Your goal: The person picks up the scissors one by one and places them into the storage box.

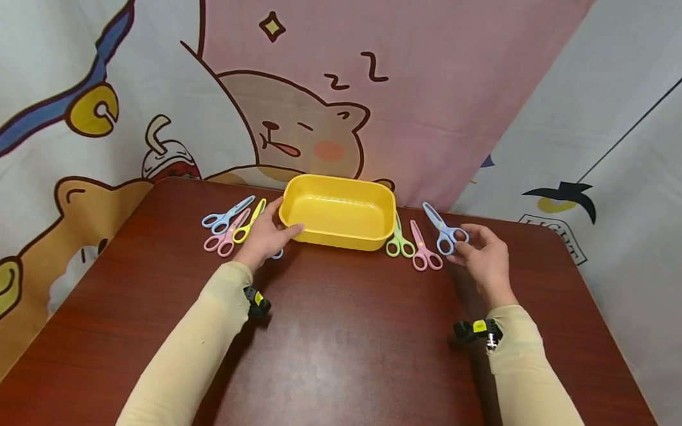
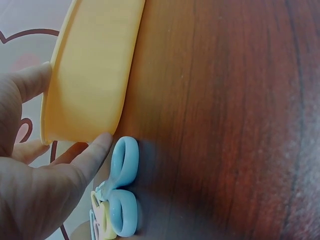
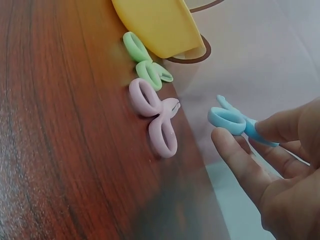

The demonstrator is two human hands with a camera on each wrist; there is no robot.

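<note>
Two hands are at work around a shallow yellow plastic tub (image 1: pixel 338 211) on the dark red wooden worktop (image 1: pixel 333 354). By the look of it, the step in hand is gathering the scattered scissors. The right hand (image 1: pixel 485 256) pinches the handle rings of a small pair of blue plastic scissors (image 1: pixel 445 229) between thumb and fingertips, lifted just clear of the worktop, blades pointing away toward the backdrop. They look light, blunt and toy-like, with round loops easy to nip. The left hand (image 1: pixel 266 235) lies with fingers relaxed and nearly straight against the near left corner of the tub, apparently steadying it, holding nothing. A likely next move calls for carrying the blue pair left, over the rim, without knocking the pink scissors (image 1: pixel 423 248) and green scissors (image 1: pixel 400 240) lying between hand and tub. Another cluster of pastel scissors (image 1: pixel 232 223) lies left of the tub
</note>
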